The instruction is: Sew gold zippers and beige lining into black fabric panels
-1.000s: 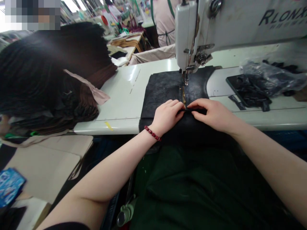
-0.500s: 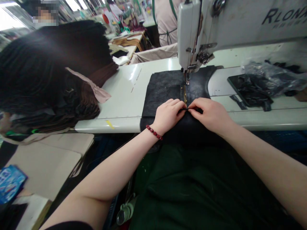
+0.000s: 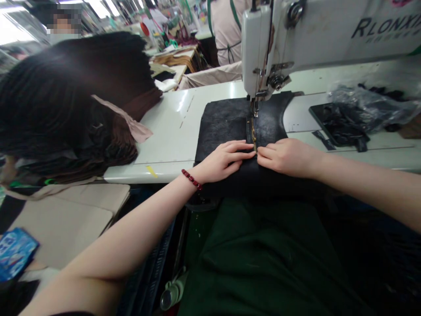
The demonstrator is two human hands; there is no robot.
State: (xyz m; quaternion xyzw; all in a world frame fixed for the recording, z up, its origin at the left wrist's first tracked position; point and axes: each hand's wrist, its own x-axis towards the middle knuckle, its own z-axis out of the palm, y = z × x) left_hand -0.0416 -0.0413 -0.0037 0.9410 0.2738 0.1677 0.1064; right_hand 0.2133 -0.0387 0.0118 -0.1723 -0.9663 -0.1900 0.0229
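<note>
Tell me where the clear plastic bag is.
In the head view, the clear plastic bag lies on the right of the white sewing table, just behind the pile of black pieces.

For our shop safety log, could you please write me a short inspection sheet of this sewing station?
Surface: white sewing table, with a yellow mark near its front edge.
Job's things: black leather-like panel under the needle of the sewing machine head, with a gold-toned strip along its middle.
Clutter: stack of dark brown material; plastic bag on the right; blue packet lower left.
Grippers: left hand and right hand lie on the panel, either side of the strip.
Cables: nothing seen.
Surroundings: co-worker in an apron beyond the machine.
</note>
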